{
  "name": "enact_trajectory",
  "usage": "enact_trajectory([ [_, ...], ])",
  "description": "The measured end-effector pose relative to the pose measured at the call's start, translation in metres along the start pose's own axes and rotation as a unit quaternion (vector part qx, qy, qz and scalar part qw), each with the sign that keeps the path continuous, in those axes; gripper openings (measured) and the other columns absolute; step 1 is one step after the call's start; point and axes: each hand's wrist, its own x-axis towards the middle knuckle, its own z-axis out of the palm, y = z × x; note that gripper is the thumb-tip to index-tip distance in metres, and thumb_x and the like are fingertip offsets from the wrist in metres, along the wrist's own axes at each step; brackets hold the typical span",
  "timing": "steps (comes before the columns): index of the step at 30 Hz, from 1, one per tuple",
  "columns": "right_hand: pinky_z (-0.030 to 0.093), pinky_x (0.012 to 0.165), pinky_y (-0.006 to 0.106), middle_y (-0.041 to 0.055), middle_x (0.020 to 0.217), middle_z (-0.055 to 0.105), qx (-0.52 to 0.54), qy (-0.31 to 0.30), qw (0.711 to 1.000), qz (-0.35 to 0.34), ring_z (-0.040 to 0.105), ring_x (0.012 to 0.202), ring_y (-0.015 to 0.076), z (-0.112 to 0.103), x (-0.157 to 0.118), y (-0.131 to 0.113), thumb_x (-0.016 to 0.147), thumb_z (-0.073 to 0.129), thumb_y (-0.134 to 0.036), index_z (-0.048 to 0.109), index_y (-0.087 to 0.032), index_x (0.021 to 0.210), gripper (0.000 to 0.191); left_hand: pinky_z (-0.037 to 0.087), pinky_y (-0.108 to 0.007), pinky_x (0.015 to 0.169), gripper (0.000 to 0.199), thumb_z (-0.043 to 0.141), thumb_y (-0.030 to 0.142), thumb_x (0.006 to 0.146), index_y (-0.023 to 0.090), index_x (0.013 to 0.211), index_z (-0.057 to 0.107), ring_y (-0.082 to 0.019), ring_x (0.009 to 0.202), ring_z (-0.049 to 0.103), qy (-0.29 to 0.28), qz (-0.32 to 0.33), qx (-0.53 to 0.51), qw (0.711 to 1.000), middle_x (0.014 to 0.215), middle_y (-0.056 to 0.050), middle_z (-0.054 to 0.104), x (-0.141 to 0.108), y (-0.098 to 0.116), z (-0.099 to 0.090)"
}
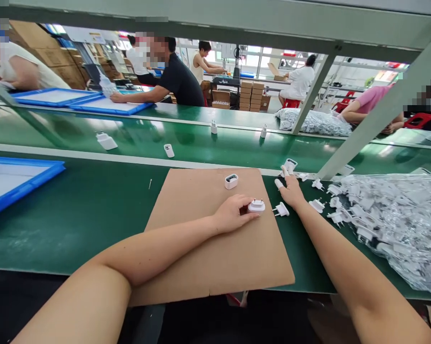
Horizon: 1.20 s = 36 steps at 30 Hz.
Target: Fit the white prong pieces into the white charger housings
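On the right part of a brown cardboard sheet, my left hand grips a white plug piece with its two pins pointing up. A white open housing sits on the cardboard just beyond that hand. My right hand reaches past the sheet's right edge, with white covers on some fingertips. Its fingers are at another white housing by the belt's edge; the thumb is apart from them. Between the hands lies a loose white plug part.
A clear bag of white plug parts fills the right side, with loose parts beside it. A green belt carries several white pieces. A slanted metal post stands at the right. A blue-edged tray is at left. People sit across the belt.
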Motion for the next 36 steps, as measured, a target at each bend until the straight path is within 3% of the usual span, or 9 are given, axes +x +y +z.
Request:
enact_trajectory([
  [4, 0.034, 0.120, 0.058, 0.0185, 0.141, 0.058, -0.014, 0.004, 1.000, -0.019, 0.048, 0.138, 0.0366, -0.001, 0.003, -0.012, 0.084, 0.065, -0.041, 0.068, -0.019, 0.118, 0.041, 0.053, -0.033, 0.088, 0.034, 0.071, 0.043, 0.092, 0.019, 0.115, 0.073, -0.021, 0.096, 0.065, -0.008, -0.002, 0.004, 1.000, 0.105, -0.009, 0.072, 0.001, 0.001, -0.002],
  [7, 0.042, 0.111, 0.058, 0.0183, 0.122, 0.063, 0.033, 0.065, 0.997, 0.040, 0.056, 0.120, 0.0358, -0.005, 0.000, -0.018, 0.074, 0.070, -0.039, 0.067, -0.018, 0.100, 0.033, 0.052, -0.033, 0.086, 0.034, 0.072, 0.043, 0.091, 0.018, 0.115, 0.072, -0.021, 0.094, 0.064, -0.008, -0.007, 0.003, 1.000, 0.105, -0.009, 0.071, 0.001, 0.000, -0.002],
  [9, 0.045, 0.105, 0.057, 0.0168, 0.111, 0.065, 0.063, 0.092, 0.991, 0.079, 0.060, 0.109, 0.0334, -0.012, -0.003, -0.021, 0.073, 0.067, -0.038, 0.067, -0.017, 0.098, 0.033, 0.052, -0.032, 0.084, 0.037, 0.073, 0.042, 0.091, 0.018, 0.119, 0.070, -0.020, 0.092, 0.064, -0.003, -0.011, -0.004, 1.000, 0.105, -0.008, 0.071, 0.000, 0.000, -0.001],
  [12, 0.052, 0.089, 0.050, 0.0145, 0.102, 0.068, 0.097, 0.092, 0.985, 0.108, 0.064, 0.094, 0.0291, -0.029, -0.013, -0.032, 0.077, 0.058, -0.039, 0.068, -0.014, 0.106, 0.039, 0.051, -0.032, 0.079, 0.033, 0.074, 0.042, 0.089, 0.016, 0.110, 0.072, -0.020, 0.086, 0.062, 0.001, -0.009, 0.006, 1.000, 0.098, -0.008, 0.070, 0.000, -0.001, -0.002],
  [15, 0.050, 0.067, 0.037, 0.0086, 0.089, 0.069, 0.155, 0.001, 0.983, 0.103, 0.063, 0.074, 0.0225, -0.049, -0.032, -0.060, 0.083, 0.056, -0.045, 0.074, -0.016, 0.107, 0.041, 0.050, -0.031, 0.076, 0.028, 0.077, 0.041, 0.086, 0.017, 0.098, 0.072, -0.019, 0.083, 0.062, 0.001, -0.002, 0.002, 1.000, 0.093, -0.006, 0.068, 0.002, -0.003, -0.002],
  [17, 0.046, 0.064, 0.033, 0.0046, 0.086, 0.067, 0.189, -0.128, 0.972, 0.054, 0.058, 0.069, 0.0185, -0.060, -0.046, -0.087, 0.081, 0.067, -0.048, 0.077, -0.020, 0.112, 0.042, 0.050, -0.031, 0.076, 0.026, 0.078, 0.039, 0.084, 0.017, 0.096, 0.072, -0.019, 0.084, 0.063, 0.005, -0.002, -0.020, 1.000, 0.094, -0.006, 0.068, 0.002, -0.004, -0.002],
  [20, 0.043, 0.064, 0.032, 0.0027, 0.088, 0.060, 0.124, -0.205, 0.969, -0.055, 0.053, 0.070, 0.0163, -0.066, -0.062, -0.123, 0.074, 0.081, -0.045, 0.082, -0.024, 0.108, 0.040, 0.051, -0.031, 0.076, 0.024, 0.078, 0.039, 0.083, 0.017, 0.093, 0.073, -0.019, 0.084, 0.063, 0.005, -0.010, -0.034, 0.999, 0.093, -0.006, 0.068, 0.003, -0.004, -0.002],
  [24, 0.040, 0.063, 0.031, 0.0040, 0.088, 0.060, 0.044, -0.198, 0.975, -0.092, 0.051, 0.068, 0.0159, -0.058, -0.067, -0.138, 0.086, 0.068, -0.036, 0.083, -0.024, 0.088, 0.019, 0.053, -0.032, 0.079, 0.027, 0.079, 0.041, 0.084, 0.018, 0.096, 0.075, -0.019, 0.086, 0.064, 0.006, -0.026, -0.049, 0.998, 0.095, -0.006, 0.068, 0.002, -0.003, -0.002],
  [36, 0.036, 0.060, 0.031, 0.0049, 0.088, 0.068, 0.069, -0.123, 0.985, -0.097, 0.052, 0.066, 0.0164, -0.061, -0.074, -0.142, 0.091, 0.066, -0.038, 0.082, -0.026, 0.097, 0.021, 0.054, -0.032, 0.077, 0.029, 0.079, 0.040, 0.084, 0.018, 0.102, 0.077, -0.020, 0.087, 0.066, -0.003, -0.035, -0.062, 0.997, 0.097, -0.007, 0.069, 0.002, -0.001, -0.004],
])
